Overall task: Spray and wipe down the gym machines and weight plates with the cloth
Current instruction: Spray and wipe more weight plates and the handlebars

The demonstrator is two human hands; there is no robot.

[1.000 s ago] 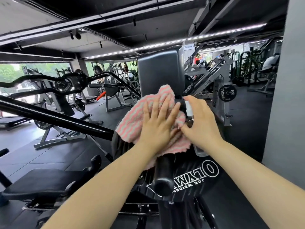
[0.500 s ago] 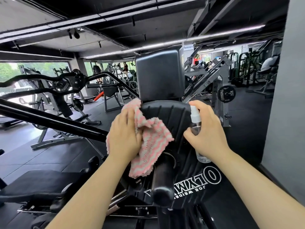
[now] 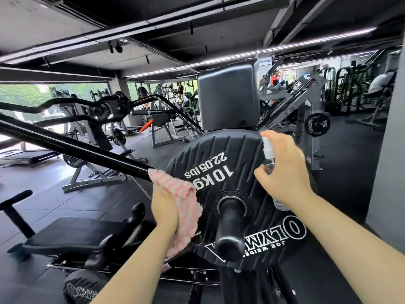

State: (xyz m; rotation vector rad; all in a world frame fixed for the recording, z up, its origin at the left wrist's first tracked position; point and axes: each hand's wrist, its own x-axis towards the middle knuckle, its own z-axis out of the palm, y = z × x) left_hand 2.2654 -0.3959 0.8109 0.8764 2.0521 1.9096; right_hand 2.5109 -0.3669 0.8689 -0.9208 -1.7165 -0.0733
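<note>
A black weight plate (image 3: 232,172) is sitting on the thick black sleeve (image 3: 230,229) of a machine, its flat face turned toward the camera and the sleeve's long axis pointing out at the viewer. The plate's white lettering, "10KG 22.05 lbs" above the hub and "OLYMPIA" below it, is reading upside down, and shallow grooves are fanning across its upper half.

The left hand (image 3: 164,207) is holding a pink-and-white striped cloth (image 3: 184,207) against the plate's left edge; its fingers are lying under the cloth, closed on a fold of it, and the cloth is hanging down in a long strip.

The right hand (image 3: 285,170) is wrapping its fingers around a clear spray bottle (image 3: 269,154), standing upright just before the plate's upper right, white nozzle on top. A black padded backrest (image 3: 228,97) is rising behind the plate.
</note>
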